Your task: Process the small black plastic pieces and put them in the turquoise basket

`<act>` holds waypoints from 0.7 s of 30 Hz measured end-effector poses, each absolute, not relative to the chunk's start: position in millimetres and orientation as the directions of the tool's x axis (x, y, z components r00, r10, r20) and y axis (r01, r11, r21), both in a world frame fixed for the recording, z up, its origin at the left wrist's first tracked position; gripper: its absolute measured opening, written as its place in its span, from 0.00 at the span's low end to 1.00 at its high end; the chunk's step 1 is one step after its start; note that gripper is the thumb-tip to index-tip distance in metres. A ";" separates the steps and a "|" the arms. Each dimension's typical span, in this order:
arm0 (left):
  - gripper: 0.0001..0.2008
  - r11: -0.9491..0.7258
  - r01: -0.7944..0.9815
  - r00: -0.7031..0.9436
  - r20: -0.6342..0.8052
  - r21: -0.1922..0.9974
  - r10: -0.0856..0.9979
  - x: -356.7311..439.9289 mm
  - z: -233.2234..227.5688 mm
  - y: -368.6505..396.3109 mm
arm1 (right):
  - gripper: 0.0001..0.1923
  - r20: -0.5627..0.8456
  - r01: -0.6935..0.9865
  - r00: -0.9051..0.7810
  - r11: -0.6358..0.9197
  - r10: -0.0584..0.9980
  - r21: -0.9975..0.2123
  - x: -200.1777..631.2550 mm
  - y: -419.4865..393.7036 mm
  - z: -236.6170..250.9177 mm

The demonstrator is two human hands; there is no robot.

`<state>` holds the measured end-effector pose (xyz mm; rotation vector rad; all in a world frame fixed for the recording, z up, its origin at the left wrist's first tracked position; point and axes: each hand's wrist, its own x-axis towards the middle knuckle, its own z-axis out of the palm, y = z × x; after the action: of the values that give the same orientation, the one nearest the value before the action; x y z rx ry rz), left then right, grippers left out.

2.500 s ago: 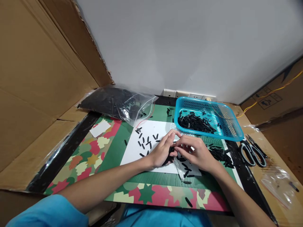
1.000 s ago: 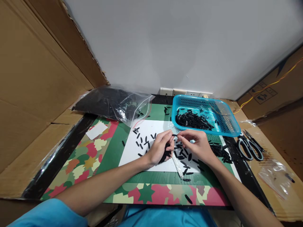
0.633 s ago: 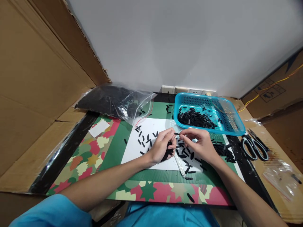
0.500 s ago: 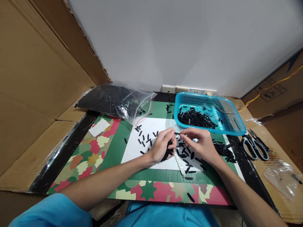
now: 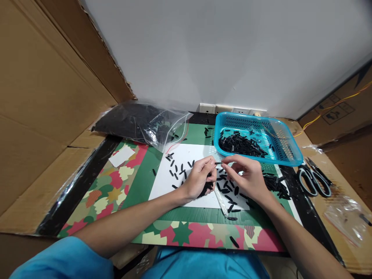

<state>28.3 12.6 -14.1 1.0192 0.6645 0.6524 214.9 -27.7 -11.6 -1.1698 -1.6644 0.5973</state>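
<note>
A: What did you note, largest first?

B: The counter (image 5: 80,185) bore a patterned mat (image 5: 180,232) with a white sheet (image 5: 161,182) on it. A clear bag (image 5: 130,122) with dark contents lay at the far left; a blue basket (image 5: 247,121) held a black heap (image 5: 241,144) at the far right.

A: The hands?

B: Left hand (image 5: 203,176): fingers clamped round a bunch of black pieces (image 5: 206,188), above the sheet. Right hand (image 5: 245,174): thumb and forefinger at one end of a single black piece (image 5: 218,163); pinching it or just apart, I could not tell.

A: Where was that piece?

B: Between the hands, its other end at the left thumb.

A: Handling?

B: My judgement: light, fairly stiff, possibly slick. Fingertips on the ends seemed the best hold; breakability was unclear.
</note>
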 end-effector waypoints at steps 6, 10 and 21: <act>0.25 0.392 -0.135 0.615 -0.234 0.910 0.753 28.1 -14.0 11.9 | 0.10 0.714 0.619 -0.145 0.626 0.685 -0.475 205.6 -32.5 -13.3; 0.24 0.365 -0.143 0.624 -0.203 0.920 0.754 27.6 -17.5 11.5 | 0.11 0.718 0.653 -0.114 0.597 0.686 -0.466 200.6 -30.9 -17.9; 0.22 0.302 -0.171 0.626 -0.133 0.938 0.768 26.4 -20.9 11.6 | 0.09 0.632 0.523 -0.011 0.543 0.775 -0.657 197.1 -30.2 -19.9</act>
<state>26.4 11.6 -20.9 1.0949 0.6513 0.6847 197.1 -30.2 -19.9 -1.1053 -1.6735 0.2847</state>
